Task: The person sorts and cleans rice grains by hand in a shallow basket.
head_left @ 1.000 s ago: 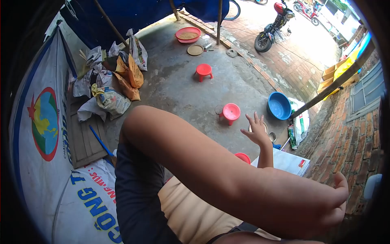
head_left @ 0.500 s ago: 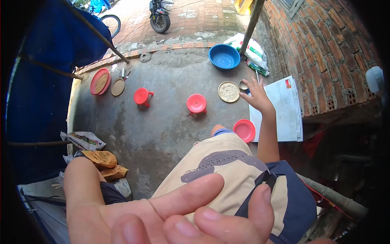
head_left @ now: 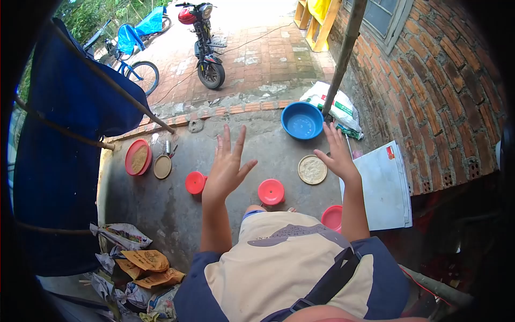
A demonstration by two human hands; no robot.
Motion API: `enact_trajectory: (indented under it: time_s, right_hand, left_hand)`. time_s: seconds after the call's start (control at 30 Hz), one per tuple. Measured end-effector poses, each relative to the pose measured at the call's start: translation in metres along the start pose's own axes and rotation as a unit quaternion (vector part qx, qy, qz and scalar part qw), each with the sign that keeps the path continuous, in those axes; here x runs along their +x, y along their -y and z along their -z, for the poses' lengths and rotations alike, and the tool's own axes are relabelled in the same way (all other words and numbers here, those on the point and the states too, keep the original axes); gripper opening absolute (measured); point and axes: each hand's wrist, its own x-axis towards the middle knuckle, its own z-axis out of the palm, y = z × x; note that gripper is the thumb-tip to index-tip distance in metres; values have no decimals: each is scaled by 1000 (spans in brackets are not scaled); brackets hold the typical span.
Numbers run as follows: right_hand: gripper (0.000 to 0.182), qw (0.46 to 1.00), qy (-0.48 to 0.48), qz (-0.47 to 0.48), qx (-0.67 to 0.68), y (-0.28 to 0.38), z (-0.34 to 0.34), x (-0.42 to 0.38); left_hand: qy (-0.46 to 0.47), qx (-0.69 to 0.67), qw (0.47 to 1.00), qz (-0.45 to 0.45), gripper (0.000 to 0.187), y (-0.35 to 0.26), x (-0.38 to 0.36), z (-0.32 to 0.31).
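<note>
Both my hands are raised in front of me with nothing in them. My left hand point(head_left: 228, 166) has its fingers spread, above the floor between two red stools: one red stool point(head_left: 196, 183) to its left, another red stool point(head_left: 271, 192) to its right. My right hand point(head_left: 340, 155) is open too, its fingers stretched upward. In the view it lies just right of a round tray of pale flaky material point(head_left: 312, 169) and below a blue basin point(head_left: 302, 121). A white board point(head_left: 378, 188) lies right of that hand, and a small red basin point(head_left: 332, 217) sits below it.
At the left are a red basin with brown powder point(head_left: 138, 157) and a round tan tray point(head_left: 162, 167). Sacks and paper bags point(head_left: 147, 260) lie lower left. A pole point(head_left: 343, 59) stands beside a white sack point(head_left: 338, 104). Beyond are a motorbike point(head_left: 209, 53) and a brick wall point(head_left: 429, 96).
My left hand has moved from close to the camera out to the front, fingers spread. My right hand stays raised. The view has tilted up, showing more of the yard.
</note>
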Motion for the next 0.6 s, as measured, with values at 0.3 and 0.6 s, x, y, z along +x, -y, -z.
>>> enact_trajectory:
  time_s: [0.3,0.6]
  right_hand:
    - [96,996,-27,-74,35,1,-32,53]
    - [108,802,-137,-573,-97,28,-57,31]
  left_hand:
    - [109,58,960,-252,121,9,162,-54]
    - [174,71,814,-550,126,18,322,-88]
